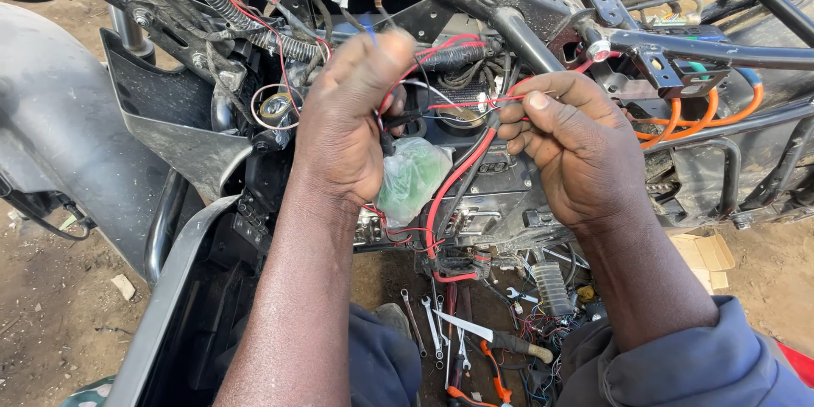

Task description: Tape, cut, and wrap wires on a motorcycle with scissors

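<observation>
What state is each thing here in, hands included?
Left hand: closed, pinching thin red wires.
Right hand: closed, pinching the same wires.
Thick red cable: hanging loose.
Green translucent plastic bag: crumpled, beside left hand.
Silver spanners: lying on dirt.
Black tubular motorcycle frame: stripped, wiring exposed.

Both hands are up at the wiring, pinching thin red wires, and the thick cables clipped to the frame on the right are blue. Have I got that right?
Not quite: the thick cables on the frame at the right are orange, not blue, as the head view shows. The rest holds: the left hand and the right hand are both up at the wiring, pinching thin red wires.
</observation>
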